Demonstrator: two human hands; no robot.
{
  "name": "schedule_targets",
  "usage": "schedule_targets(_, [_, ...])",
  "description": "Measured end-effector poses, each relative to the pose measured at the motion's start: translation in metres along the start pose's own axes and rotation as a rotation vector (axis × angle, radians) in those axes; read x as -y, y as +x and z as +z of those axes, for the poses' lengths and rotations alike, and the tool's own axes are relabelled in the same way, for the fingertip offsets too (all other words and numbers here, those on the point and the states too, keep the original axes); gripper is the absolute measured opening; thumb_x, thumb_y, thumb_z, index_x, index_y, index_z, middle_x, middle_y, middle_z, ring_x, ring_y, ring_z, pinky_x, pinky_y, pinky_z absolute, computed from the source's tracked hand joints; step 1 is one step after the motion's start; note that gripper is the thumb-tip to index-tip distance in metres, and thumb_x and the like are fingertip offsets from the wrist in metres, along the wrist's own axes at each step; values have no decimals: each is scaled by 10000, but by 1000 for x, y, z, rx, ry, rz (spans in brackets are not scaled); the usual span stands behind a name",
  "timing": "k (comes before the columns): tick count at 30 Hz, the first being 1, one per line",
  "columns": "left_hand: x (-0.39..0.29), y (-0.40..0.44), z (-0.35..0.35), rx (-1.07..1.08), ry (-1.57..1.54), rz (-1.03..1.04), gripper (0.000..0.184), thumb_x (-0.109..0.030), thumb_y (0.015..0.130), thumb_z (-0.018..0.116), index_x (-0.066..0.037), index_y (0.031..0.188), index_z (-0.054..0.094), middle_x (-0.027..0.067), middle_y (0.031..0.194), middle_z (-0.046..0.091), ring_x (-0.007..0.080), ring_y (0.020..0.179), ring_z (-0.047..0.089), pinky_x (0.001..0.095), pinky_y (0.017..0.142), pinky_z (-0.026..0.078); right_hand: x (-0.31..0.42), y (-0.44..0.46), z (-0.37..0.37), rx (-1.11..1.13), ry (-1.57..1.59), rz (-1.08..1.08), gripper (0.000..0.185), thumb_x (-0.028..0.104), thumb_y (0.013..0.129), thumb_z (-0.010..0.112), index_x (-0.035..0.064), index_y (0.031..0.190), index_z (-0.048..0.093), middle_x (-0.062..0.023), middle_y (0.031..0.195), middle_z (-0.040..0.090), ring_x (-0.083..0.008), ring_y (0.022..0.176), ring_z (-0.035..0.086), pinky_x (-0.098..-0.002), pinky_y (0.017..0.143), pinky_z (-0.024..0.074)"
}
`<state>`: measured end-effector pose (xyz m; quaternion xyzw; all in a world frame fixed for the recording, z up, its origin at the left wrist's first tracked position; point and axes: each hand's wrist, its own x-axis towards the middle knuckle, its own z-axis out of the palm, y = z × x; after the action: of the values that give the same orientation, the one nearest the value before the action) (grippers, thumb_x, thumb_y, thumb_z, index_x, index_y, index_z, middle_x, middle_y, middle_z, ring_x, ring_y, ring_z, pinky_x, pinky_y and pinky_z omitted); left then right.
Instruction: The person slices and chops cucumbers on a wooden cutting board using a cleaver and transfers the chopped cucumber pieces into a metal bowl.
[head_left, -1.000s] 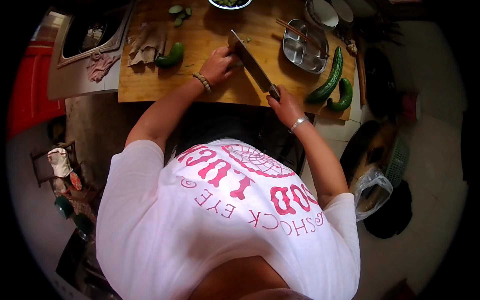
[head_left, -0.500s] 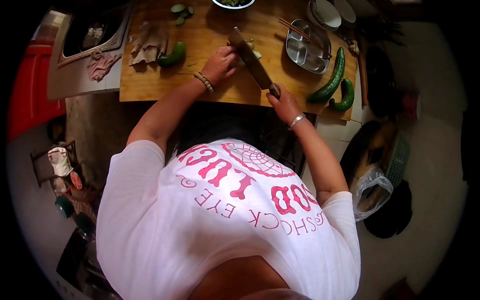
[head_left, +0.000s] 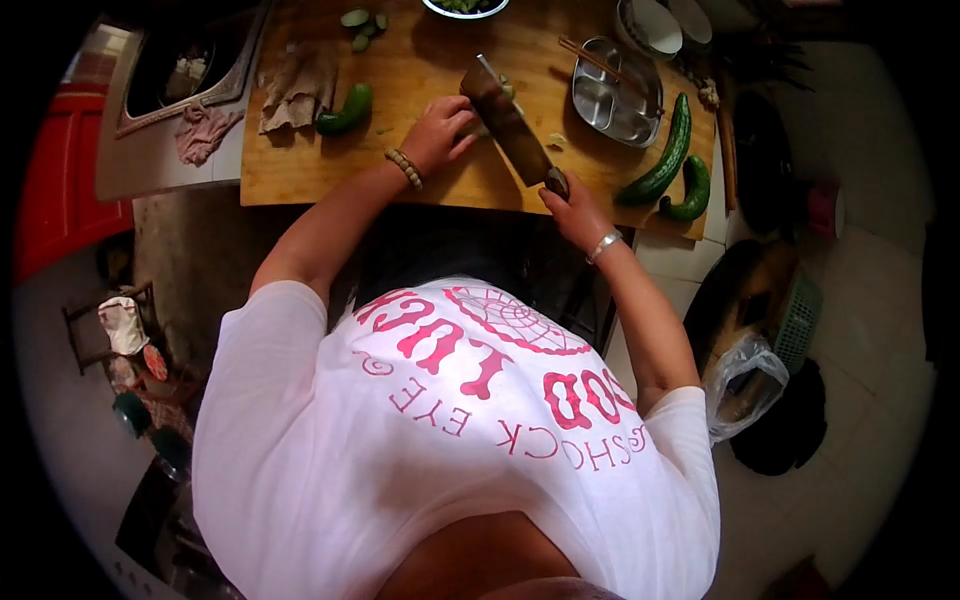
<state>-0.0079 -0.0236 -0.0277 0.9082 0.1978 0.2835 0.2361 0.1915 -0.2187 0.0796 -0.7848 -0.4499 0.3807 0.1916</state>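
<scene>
My right hand (head_left: 578, 212) is wrapped round the dark handle of a cleaver (head_left: 508, 128). The broad blade slants up and left over the wooden board. Close to the blade's left side, my left hand (head_left: 440, 135) rests on the board with its fingers curled; whatever they hold is hidden. Pale green cut pieces (head_left: 508, 88) show just behind the blade, and a small pale scrap (head_left: 556, 142) lies to its right. A short green cucumber (head_left: 346, 110) lies left of my left hand. Two more cucumbers, one long (head_left: 662, 160) and one curved (head_left: 690, 192), lie at the right.
A divided metal tray (head_left: 596, 100) with chopsticks stands at the right, white bowls (head_left: 652, 28) behind it. At the back are a bowl of green pieces (head_left: 466, 8) and green slices (head_left: 360, 42). A brown cloth (head_left: 298, 90) lies left; a sink (head_left: 130, 118) is beyond.
The cleaver and my right hand have shifted slightly right, and the blade shows its flat side more. A pale scrap now shows right of the blade. My left hand has barely moved.
</scene>
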Motion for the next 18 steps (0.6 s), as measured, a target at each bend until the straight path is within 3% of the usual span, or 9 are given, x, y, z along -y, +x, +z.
schedule_targets(5, [-1,0,2,18,-167,-79,327,-136,788,718,-70,1092,618,161,1244,530,366,1154,486,430,988,424,18,-15,-7,-24,-136,-88,336,299,885,639,12,1019,525,-275,842,631,-471,818,598,-493,703,469])
schedule_targets(10, [1,0,-2,13,-70,-24,282,-105,752,733,-66,1010,624,144,1164,545,346,1128,501,424,980,431,14,-1,6,-51,-112,-88,325,292,886,640,12,1011,532,-273,818,628,-464,807,600,-481,692,473])
schedule_targets(12, [0,1,0,-5,-89,-29,282,-108,753,735,-65,1009,624,143,1163,545,346,1125,501,420,974,435,24,0,-4,106,143,256,323,288,887,640,10,1012,532,-277,818,627,-466,807,603,-480,688,478])
schedule_targets(13, [0,1,1,-19,-111,-39,281,-111,755,736,-64,1008,623,143,1163,546,345,1121,501,416,968,440,19,-1,-3,106,143,255,323,288,887,640,10,1012,532,-277,818,627,-466,807,603,-480,688,478])
schedule_targets(15, [2,1,-3,-15,-98,-31,279,-118,759,739,-66,1008,624,140,1163,546,345,1120,501,410,965,443,14,-4,-1,-66,-61,-134,326,290,888,640,10,1008,523,-273,810,628,-473,803,605,-487,680,480])
schedule_targets(18, [0,-1,-1,-25,-123,-44,276,-128,765,743,-67,1007,625,136,1162,548,346,1119,500,403,960,447,26,-19,-7,-31,-131,-115,329,288,888,641,9,1004,512,-269,816,631,-475,815,606,-486,683,482])
